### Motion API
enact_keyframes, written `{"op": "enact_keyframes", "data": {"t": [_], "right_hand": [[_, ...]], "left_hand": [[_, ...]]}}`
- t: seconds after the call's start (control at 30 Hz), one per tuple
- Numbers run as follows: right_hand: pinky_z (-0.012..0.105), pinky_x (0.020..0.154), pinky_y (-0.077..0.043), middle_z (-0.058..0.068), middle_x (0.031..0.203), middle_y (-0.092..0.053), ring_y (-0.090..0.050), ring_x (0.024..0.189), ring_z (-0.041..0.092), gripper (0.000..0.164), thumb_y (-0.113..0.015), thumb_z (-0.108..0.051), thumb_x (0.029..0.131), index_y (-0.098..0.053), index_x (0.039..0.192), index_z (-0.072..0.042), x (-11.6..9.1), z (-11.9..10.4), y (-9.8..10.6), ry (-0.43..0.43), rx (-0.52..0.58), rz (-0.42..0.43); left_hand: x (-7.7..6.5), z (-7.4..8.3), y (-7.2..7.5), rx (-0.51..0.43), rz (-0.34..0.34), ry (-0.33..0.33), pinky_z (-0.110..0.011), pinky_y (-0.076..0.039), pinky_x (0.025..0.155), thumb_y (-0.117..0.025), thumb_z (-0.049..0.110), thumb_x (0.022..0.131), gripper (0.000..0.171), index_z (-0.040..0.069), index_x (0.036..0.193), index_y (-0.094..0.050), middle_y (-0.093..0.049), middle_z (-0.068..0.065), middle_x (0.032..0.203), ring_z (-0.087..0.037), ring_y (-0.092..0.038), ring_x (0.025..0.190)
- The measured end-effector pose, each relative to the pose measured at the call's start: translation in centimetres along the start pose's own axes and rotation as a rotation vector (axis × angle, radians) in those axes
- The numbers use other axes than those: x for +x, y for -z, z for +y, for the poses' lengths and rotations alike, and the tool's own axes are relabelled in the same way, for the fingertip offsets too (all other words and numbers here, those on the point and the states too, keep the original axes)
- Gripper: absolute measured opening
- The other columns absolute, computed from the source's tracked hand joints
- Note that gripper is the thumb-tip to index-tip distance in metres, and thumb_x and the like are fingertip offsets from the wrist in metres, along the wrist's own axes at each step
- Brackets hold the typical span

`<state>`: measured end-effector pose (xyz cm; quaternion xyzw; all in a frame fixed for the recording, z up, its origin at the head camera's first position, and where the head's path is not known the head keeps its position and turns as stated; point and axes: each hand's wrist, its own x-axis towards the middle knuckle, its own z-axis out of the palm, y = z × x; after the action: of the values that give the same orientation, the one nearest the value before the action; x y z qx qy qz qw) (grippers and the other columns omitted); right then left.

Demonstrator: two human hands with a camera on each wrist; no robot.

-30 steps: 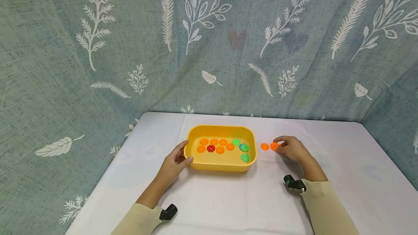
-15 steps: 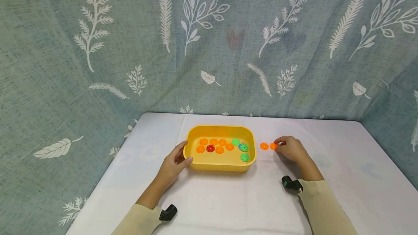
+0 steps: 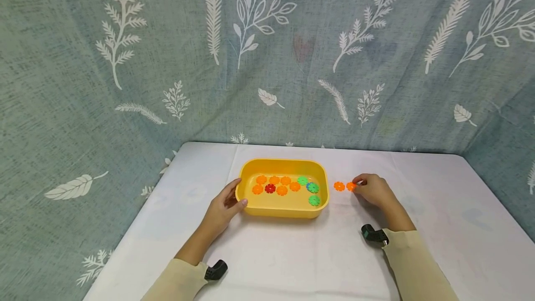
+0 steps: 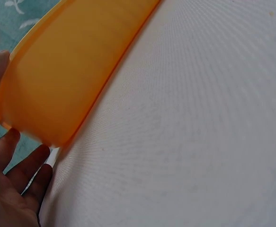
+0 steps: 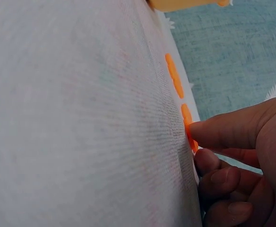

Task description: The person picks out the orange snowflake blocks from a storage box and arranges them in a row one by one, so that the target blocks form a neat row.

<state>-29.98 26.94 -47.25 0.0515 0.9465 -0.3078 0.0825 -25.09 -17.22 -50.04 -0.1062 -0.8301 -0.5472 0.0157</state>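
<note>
My left hand (image 3: 219,209) holds the left end of a yellow plastic basin (image 3: 271,207), its thumb at the front corner and a finger on the left side. In the left wrist view, fingertips touch the end wall of the basin (image 4: 71,75). To the right of the basin, my right hand (image 3: 376,192) pinches the right edge of an orange flower-shaped disc (image 3: 350,186), which is at the tablecloth. Beside it lies a second orange disc (image 3: 339,186). The right wrist view shows the thumb against the near disc (image 5: 187,116); the grip behind is partly hidden.
Inside the basin lie several orange discs (image 3: 282,190), a red disc (image 3: 270,188) and green discs (image 3: 314,200), with a blue one partly under a green. A white cloth (image 3: 288,254) covers the table. Behind hangs a leaf-patterned curtain (image 3: 292,106).
The right hand's orange disc has come slightly left and now lies nearer the second disc. The left hand and the basin have stayed put; the view shifts a little.
</note>
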Motion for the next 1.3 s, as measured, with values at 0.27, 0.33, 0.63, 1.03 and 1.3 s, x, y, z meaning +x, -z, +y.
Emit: {"op": "enact_keyframes", "data": {"t": [0.27, 0.33, 0.63, 1.03, 1.3], "right_hand": [[0.038, 0.069, -0.048, 0.014, 0.104, -0.062, -0.055, 0.085, 0.027, 0.033, -0.065, -0.019, 0.088, -0.065, 0.118, -0.003, 0.0, -0.2, 0.2, 0.021, 0.007, 0.006], [0.038, 0.070, -0.048, 0.014, 0.104, -0.062, -0.056, 0.086, 0.027, 0.034, -0.065, -0.019, 0.089, -0.065, 0.118, -0.003, 0.1, -0.1, 0.3, 0.025, 0.012, 0.004], [0.035, 0.068, -0.050, 0.015, 0.104, -0.062, -0.057, 0.082, 0.026, 0.034, -0.061, -0.019, 0.093, -0.063, 0.122, -0.002, -0.1, -0.3, 0.9, 0.031, 0.094, 0.007], [0.033, 0.070, -0.052, 0.013, 0.105, -0.062, -0.058, 0.089, 0.029, 0.032, -0.060, -0.020, 0.096, -0.063, 0.124, -0.003, -0.2, -3.7, 1.1, 0.098, 0.197, -0.015], [0.032, 0.066, -0.050, 0.010, 0.101, -0.063, -0.058, 0.085, 0.030, 0.032, -0.061, -0.022, 0.096, -0.064, 0.124, -0.006, -0.6, -6.8, 0.9, 0.167, 0.200, -0.003]], "left_hand": [[0.4, 0.2, 0.1, 0.002, -0.003, -0.002, -0.044, -0.037, 0.106, -0.069, 0.022, 0.092, 0.068, 0.015, 0.151, -0.036, -0.043, -0.010, 0.148, -0.030, -0.047, 0.130], [0.4, 0.3, 0.2, 0.002, -0.005, -0.005, -0.044, -0.037, 0.106, -0.069, 0.022, 0.093, 0.068, 0.015, 0.151, -0.035, -0.042, -0.010, 0.148, -0.030, -0.047, 0.130], [0.3, 0.5, 0.1, -0.020, -0.008, -0.030, -0.041, -0.041, 0.104, -0.071, 0.028, 0.091, 0.066, 0.026, 0.148, -0.040, -0.047, -0.004, 0.146, -0.023, -0.052, 0.125], [0.0, 0.2, 0.2, -0.022, -0.002, 0.000, -0.043, -0.040, 0.105, -0.071, 0.030, 0.090, 0.067, 0.023, 0.149, -0.039, -0.047, -0.004, 0.146, -0.024, -0.051, 0.126], [-0.7, 2.1, 0.1, -0.015, -0.009, 0.030, -0.044, -0.038, 0.106, -0.069, 0.023, 0.092, 0.067, 0.014, 0.150, -0.037, -0.043, -0.012, 0.148, -0.030, -0.047, 0.129]]}}
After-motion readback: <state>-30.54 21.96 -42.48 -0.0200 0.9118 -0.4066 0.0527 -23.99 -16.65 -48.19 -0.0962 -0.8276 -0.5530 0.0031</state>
